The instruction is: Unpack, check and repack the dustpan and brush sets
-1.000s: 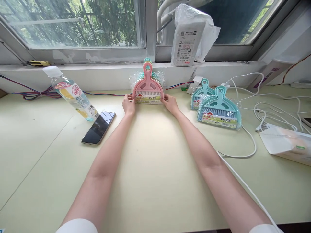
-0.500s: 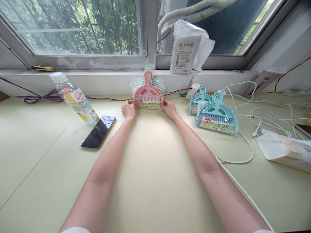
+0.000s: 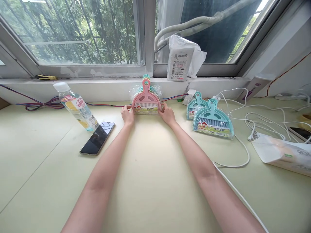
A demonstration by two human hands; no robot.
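A pink dustpan and brush set (image 3: pixel 146 95) in clear plastic wrap stands upright at the back of the table, at the front of a stack whose other handles show green and yellow behind it. My left hand (image 3: pixel 127 114) pinches its lower left corner. At the lower right corner, my right hand (image 3: pixel 167 114) does the same with thumb and fingers. Two turquoise dustpan and brush sets, a front one (image 3: pixel 213 121) and one behind it (image 3: pixel 196 105), lean to the right of my right hand.
Left of my hands are a drink bottle (image 3: pixel 76 108) and a phone (image 3: pixel 97 138). A wrapped white box (image 3: pixel 180 63) rests on the window sill. White cables (image 3: pixel 236 166) and a tissue pack (image 3: pixel 284 152) lie at right; bundled wires (image 3: pixel 43 104) run along the back.
The whole view has shifted, so things sit slightly lower in the picture. Both hands stay at the pink set's lower corners.
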